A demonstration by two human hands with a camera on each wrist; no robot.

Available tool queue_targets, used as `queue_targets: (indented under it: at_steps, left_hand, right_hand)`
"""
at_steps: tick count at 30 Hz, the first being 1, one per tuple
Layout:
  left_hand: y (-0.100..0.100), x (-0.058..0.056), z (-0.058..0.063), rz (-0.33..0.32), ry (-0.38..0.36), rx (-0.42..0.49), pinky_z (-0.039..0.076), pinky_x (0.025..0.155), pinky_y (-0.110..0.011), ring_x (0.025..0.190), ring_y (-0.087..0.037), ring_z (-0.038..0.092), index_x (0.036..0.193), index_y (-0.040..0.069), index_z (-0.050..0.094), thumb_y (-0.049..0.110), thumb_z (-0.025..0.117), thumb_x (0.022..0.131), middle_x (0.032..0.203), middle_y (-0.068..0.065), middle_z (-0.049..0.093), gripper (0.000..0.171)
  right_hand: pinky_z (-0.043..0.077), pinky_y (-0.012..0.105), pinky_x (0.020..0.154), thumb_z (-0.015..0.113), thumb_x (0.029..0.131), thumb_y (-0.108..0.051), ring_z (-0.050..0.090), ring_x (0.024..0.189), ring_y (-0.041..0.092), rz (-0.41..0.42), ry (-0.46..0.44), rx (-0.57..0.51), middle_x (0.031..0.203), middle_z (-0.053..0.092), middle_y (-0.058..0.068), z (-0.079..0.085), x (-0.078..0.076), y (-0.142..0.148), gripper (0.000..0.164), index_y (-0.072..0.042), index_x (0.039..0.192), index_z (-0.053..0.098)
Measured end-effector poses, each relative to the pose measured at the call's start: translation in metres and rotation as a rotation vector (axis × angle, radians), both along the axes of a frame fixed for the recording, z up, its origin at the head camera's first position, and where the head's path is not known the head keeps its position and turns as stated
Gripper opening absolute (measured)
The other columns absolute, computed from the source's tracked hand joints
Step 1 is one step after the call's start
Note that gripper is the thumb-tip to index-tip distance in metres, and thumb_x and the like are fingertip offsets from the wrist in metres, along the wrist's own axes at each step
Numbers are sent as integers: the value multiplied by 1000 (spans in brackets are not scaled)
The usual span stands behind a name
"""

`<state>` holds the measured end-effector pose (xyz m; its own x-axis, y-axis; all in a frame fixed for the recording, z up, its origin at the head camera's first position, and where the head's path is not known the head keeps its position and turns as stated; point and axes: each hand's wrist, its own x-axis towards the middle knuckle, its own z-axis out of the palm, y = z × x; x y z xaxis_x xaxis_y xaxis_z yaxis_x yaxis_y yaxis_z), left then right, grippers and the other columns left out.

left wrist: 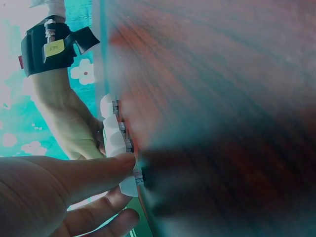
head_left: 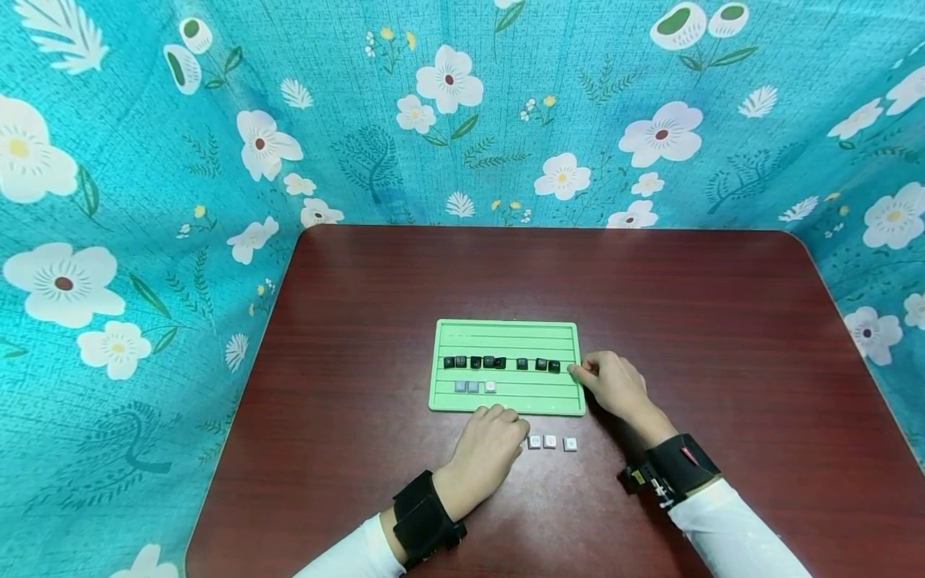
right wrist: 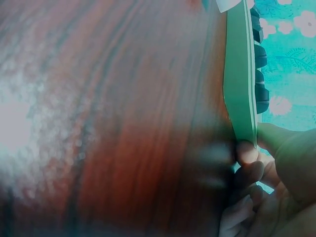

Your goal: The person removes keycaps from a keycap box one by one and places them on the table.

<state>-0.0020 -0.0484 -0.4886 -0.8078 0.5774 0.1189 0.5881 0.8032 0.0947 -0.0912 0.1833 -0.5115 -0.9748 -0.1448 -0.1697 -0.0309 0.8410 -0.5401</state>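
Note:
A light green board (head_left: 506,399) with raised ridges lies on the table. Several black keycaps (head_left: 522,364) stand in a row across its middle, above two greyish keycaps (head_left: 466,387) and a white one (head_left: 491,387). My right hand (head_left: 614,384) pinches the board's right edge, thumb on top and fingertips (right wrist: 247,152) at the underside. Just below the board, my left hand (head_left: 487,445) pinches a white keycap (left wrist: 129,186) between thumb and fingers; from the head view this keycap is hidden. Three more white keycaps (head_left: 550,442) stand on the table right of that hand.
The dark red-brown wooden table (head_left: 361,321) has rounded far corners. A blue flowered cloth (head_left: 448,144) hangs behind it and along both sides. Black wrist straps with cameras (head_left: 672,470) sit on both wrists.

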Motion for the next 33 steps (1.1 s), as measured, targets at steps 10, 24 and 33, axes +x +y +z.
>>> queue_targets:
  at_steps: [10, 24, 33]
  left_hand:
    - [0, 0, 1, -1, -15, -2, 35, 60, -24, 71, -11, 52, 81, 21, 66, 27, 74, 75, 76, 7, 60, 11]
    - [-2, -3, 5, -15, -5, 8, 37, 62, -26, 73, -12, 53, 84, 19, 66, 40, 67, 80, 78, 6, 60, 21]
    - [-7, -9, 9, 31, 16, 34, 40, 67, -27, 81, -12, 55, 91, 19, 70, 41, 67, 80, 88, 6, 64, 25]
  right_hand:
    - [18, 28, 43, 55, 90, -45, 29, 44, 15, 2, -2, 5, 51, 30, -6, 0, 0, 0, 42, -17, 60, 43]
    - [18, 28, 43, 55, 90, -44, 28, 44, 15, 9, -2, 7, 51, 29, -6, 1, -2, 0, 42, -17, 59, 43]
    - [19, 28, 43, 54, 90, -45, 28, 44, 15, 15, -15, 14, 51, 29, -6, 0, -2, 0, 42, -17, 60, 43]
